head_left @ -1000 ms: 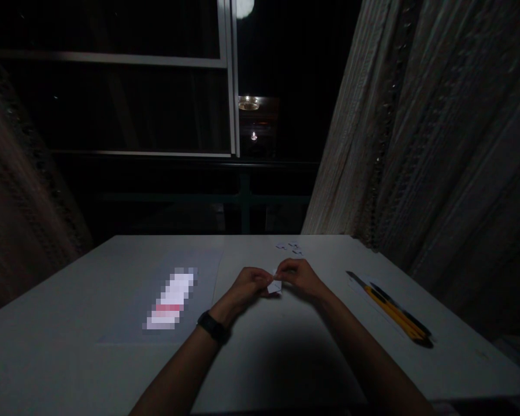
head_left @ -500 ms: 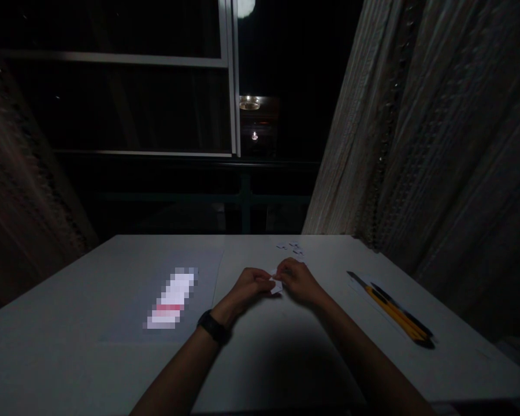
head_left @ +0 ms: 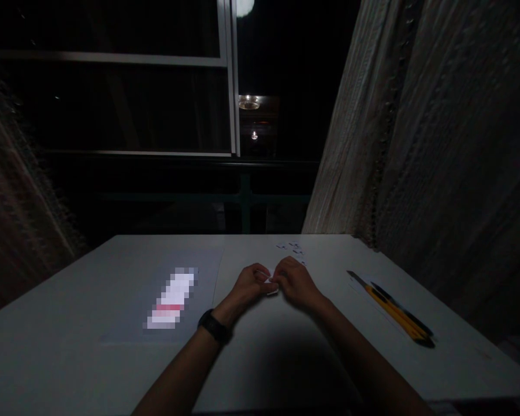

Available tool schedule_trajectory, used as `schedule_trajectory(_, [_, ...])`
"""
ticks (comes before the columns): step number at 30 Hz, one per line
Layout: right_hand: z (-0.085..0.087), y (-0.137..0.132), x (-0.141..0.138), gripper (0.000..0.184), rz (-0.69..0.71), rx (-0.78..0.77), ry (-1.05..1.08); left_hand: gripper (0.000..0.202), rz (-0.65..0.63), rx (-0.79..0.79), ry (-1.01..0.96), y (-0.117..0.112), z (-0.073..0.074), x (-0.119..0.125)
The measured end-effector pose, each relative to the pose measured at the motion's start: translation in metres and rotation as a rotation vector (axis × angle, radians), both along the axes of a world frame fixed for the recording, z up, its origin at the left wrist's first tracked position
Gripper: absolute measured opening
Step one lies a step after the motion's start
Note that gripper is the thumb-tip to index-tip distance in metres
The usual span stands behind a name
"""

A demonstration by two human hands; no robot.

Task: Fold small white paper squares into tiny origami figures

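A small piece of white paper (head_left: 272, 281) is pinched between my two hands above the middle of the table. My left hand (head_left: 252, 284), with a black watch on its wrist, grips the paper's left side between thumb and fingers. From the right, my right hand (head_left: 297, 282) closes on the same paper with its fingertips. The paper looks folded or bent, and the fingers cover much of it. Several small paper pieces with dark marks (head_left: 293, 248) lie just beyond my right hand.
The white table (head_left: 260, 370) stands before a dark window. At left, a pixelated bright screen (head_left: 172, 299) lies on a large pale sheet (head_left: 125, 323). A yellow utility knife (head_left: 392, 309) and a dark pen (head_left: 403, 309) rest at right. Curtains (head_left: 351, 127) hang on both sides.
The fingers have shifted on the paper, and less of its lower part shows. My right hand has rolled slightly inward over it. The knife, pen and screen stay put.
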State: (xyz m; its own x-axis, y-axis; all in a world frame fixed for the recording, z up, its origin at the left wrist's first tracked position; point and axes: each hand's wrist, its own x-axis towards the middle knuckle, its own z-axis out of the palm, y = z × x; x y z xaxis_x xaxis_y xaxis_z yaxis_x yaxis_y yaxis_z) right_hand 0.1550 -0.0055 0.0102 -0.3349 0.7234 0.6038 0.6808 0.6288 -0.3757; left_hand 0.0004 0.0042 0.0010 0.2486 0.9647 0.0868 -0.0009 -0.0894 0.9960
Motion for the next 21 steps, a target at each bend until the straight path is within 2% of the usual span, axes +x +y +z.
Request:
schedule_trajectory(4, [0.0, -0.001, -0.002, 0.01, 0.019, 0.005, 0.023, 0.03, 0.073, 0.017, 0.025, 0.0, 0.001, 0.002])
schedule_trajectory(8, [-0.001, -0.001, -0.002, 0.008, 0.038, -0.091, 0.178, 0.03, 0.031, -0.04, -0.045, -0.003, 0.003, 0.002])
schedule_trajectory(11, [-0.002, 0.002, -0.004, 0.026, 0.037, -0.214, 0.387, 0.032, -0.034, -0.098, -0.138, -0.004, 0.004, 0.001])
schedule_trajectory(14, [-0.004, 0.007, -0.006, 0.038, 0.063, -0.325, 0.659, 0.037, -0.029, -0.149, -0.234, -0.003, 0.003, -0.002])
schedule_trajectory(17, [-0.007, 0.01, -0.005, 0.032, 0.118, -0.558, 0.861, 0.039, 0.032, -0.177, -0.31, -0.001, 0.003, -0.005])
schedule_trajectory(19, [-0.01, 0.01, -0.004, 0.034, 0.187, -0.82, 0.847, 0.038, 0.055, -0.183, -0.347, 0.001, 0.003, -0.007])
schedule_trajectory(21, [-0.014, 0.009, -0.003, 0.037, 0.255, -0.977, 0.808, 0.036, 0.058, -0.175, -0.371, 0.001, 0.003, -0.009])
